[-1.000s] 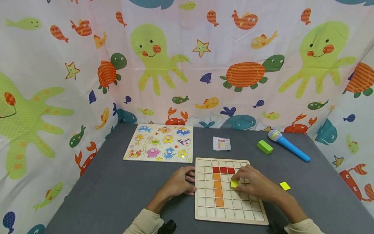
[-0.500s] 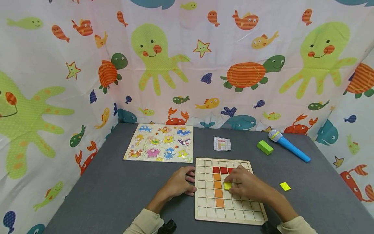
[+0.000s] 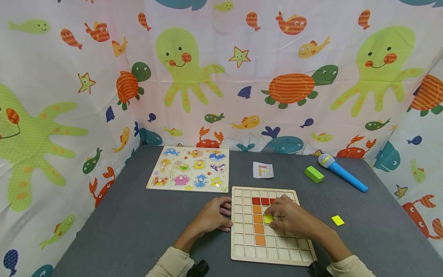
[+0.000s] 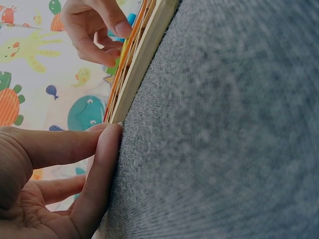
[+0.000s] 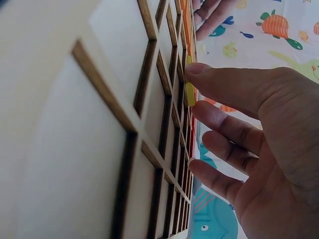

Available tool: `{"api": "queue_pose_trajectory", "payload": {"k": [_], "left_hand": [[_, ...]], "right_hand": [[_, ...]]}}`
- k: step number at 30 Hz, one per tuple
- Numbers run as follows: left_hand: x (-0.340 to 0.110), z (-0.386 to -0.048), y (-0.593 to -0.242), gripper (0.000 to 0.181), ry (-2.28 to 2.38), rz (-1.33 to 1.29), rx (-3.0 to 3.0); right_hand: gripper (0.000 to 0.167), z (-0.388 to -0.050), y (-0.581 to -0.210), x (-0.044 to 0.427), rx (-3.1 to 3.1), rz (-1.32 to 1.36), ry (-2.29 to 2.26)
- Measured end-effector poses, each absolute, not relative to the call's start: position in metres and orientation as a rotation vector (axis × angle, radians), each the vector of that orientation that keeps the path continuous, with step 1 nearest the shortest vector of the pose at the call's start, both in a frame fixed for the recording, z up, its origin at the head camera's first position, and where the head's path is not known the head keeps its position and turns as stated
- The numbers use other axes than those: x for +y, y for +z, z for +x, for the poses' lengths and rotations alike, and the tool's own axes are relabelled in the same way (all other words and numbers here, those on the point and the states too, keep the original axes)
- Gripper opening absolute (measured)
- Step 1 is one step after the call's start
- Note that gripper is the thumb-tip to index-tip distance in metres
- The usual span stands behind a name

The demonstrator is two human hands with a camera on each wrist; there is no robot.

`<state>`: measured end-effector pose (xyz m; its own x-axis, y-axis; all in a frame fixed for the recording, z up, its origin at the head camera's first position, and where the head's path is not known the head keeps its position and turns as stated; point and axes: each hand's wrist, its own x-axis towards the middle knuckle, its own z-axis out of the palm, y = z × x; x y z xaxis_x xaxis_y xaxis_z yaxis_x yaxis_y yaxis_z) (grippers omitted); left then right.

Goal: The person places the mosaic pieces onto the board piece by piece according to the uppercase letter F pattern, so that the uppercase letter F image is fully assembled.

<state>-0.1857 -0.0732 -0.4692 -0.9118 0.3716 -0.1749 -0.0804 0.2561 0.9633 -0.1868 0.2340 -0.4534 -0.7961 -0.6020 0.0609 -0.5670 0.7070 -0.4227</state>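
Note:
A wooden grid board (image 3: 249,252) lies on the table in the head view, with a row of red tiles (image 3: 265,201) and a column of orange tiles (image 3: 258,228) in its cells. My right hand (image 3: 294,217) pinches a yellow square tile (image 3: 268,219) over the board, just right of the orange column. Thumb and index finger grip that tile (image 5: 190,89) in the right wrist view, low at the grid. My left hand (image 3: 212,215) rests at the board's left edge, its thumb and fingertip touching the side (image 4: 137,67).
Another yellow tile (image 3: 337,220) lies right of the board. Beyond are a green block (image 3: 314,174), a blue toy microphone (image 3: 346,175) and a small paper grid card (image 3: 262,170). An animal puzzle board (image 3: 189,169) sits back left. A printed curtain (image 3: 221,96) surrounds the table.
My right hand has moved left with the yellow tile, from the cells further right to beside the orange column, and shifted only slightly in the last half second. My left hand has stayed put.

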Motion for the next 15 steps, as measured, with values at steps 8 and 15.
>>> {"api": "queue_pose_trajectory", "payload": {"k": [8,15], "left_hand": [[-0.0735,-0.1862,-0.4695,0.078,1.700,0.264,2.161],[-0.0759,-0.1857,-0.4691,0.081,1.733,0.294,2.112]], "right_hand": [[0.022,-0.1879,-0.4530,0.2349,2.809,-0.950,-0.670],[0.023,-0.1843,-0.4510,0.2378,2.817,-0.994,-0.700]]}}
